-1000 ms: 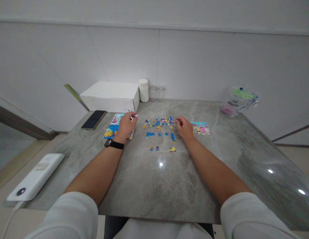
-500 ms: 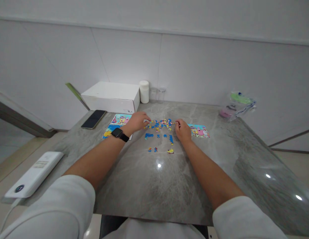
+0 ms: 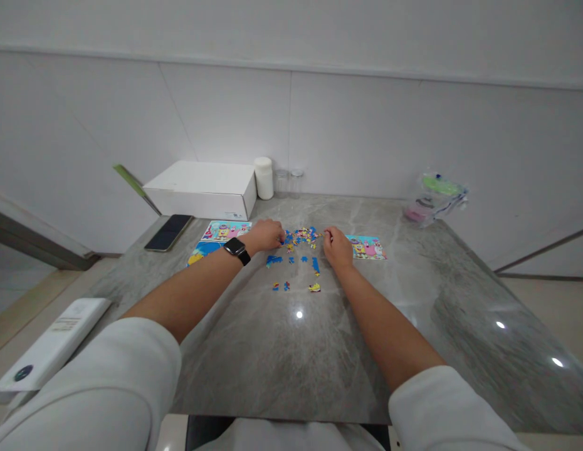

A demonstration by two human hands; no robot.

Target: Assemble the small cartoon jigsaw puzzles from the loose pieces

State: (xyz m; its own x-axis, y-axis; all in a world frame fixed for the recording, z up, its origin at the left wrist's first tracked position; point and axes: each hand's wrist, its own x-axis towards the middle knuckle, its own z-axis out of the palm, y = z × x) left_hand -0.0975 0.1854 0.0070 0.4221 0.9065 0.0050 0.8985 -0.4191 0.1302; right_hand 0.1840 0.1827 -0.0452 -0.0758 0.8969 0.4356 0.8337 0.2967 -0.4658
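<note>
A loose heap of jigsaw puzzle pieces [image 3: 301, 235], blue, yellow and pink, lies between my two hands. At its left edge my left hand [image 3: 267, 235] has its fingers bent down and closed; what they hold, if anything, is hidden. My right hand [image 3: 338, 246] is closed in a pinch at the right edge of the heap, with a small puzzle piece at the fingertips. Nearer to me are a joined blue strip [image 3: 274, 259], a blue upright strip [image 3: 316, 266], single pieces and a yellow cluster [image 3: 315, 287].
Picture cards lie left [image 3: 225, 230] and right [image 3: 369, 248] of the heap on the grey table [image 3: 273, 369]. A phone [image 3: 168, 233], a white box [image 3: 202, 188], a white bottle [image 3: 264, 178], clear jars [image 3: 296, 183], a plastic bag [image 3: 435, 200] and a white power bank [image 3: 56, 341] stand or lie around.
My left hand has come down and closed its fingers at the heap's left edge. My right hand keeps its pinch beside the heap. The whole view has shifted slightly.
</note>
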